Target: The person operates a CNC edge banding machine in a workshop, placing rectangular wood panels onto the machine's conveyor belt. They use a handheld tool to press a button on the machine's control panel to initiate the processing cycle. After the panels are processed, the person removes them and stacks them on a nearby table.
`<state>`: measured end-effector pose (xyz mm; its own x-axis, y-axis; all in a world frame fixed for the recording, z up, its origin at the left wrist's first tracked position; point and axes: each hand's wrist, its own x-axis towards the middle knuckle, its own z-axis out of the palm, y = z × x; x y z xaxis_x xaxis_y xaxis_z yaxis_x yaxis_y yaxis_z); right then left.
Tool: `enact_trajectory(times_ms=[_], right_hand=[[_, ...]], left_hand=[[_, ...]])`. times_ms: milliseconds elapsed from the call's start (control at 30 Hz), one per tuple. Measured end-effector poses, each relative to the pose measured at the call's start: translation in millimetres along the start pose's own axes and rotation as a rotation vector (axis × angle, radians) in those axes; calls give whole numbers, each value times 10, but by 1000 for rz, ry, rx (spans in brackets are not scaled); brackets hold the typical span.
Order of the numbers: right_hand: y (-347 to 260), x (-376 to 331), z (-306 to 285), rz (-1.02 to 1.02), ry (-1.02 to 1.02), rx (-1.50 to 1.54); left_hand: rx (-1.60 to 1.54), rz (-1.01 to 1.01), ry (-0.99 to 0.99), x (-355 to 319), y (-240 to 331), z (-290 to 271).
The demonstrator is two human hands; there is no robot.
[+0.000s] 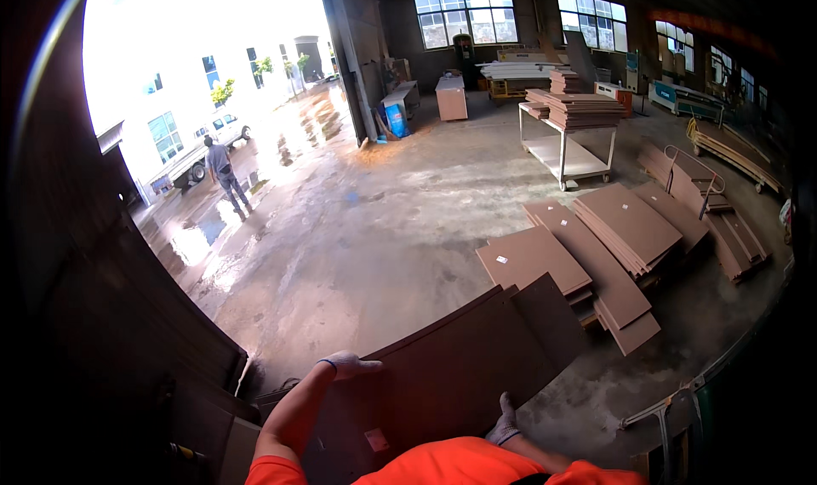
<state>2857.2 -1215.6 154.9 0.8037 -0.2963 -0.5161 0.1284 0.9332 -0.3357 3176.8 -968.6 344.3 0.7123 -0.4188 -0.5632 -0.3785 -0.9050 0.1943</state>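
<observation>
Count: gloved left hand (pixel 349 365), 1; gloved right hand (pixel 505 420), 1; large dark brown rectangular panel (pixel 442 370), 1, a second dark brown sheet (pixel 549 319) showing past its right end; white metal wheeled cart (pixel 566 155), 1, bearing piled flat brown boards (pixel 583 112); person in grey top (pixel 223 172) outdoors, 1. Surface: stained grey concrete floor (pixel 340 247); workshop, gridded windows (pixel 466 17) along far wall. Panel lies between both hands, left clamped on its upper-left edge, right on its lower-right edge.
</observation>
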Motion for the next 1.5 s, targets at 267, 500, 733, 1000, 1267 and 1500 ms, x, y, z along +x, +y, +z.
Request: enact_trajectory(times_ms=[267,500,733,1000,1267,1500], right_hand=[[-722,3230,1610,87,122,-37],[-1337,5765,2942,-104,121,-103],[-2024,8104,3868,58,97,289],[-3413,10249,4477,-289,107,289],[-5836,12245,5019,-403,98,258],[-8086,13983,5522,-594,72,195]], left_hand=[[-109,-69,47,2735,-489,-1861],[-274,-12,75,5020,-557,-3574],[-108,71,17,7577,360,-5711],[227,221,-43,10779,1753,-6900],[-107,570,-107,12959,3687,-8358],[-98,701,-4,15030,5386,-9421]])
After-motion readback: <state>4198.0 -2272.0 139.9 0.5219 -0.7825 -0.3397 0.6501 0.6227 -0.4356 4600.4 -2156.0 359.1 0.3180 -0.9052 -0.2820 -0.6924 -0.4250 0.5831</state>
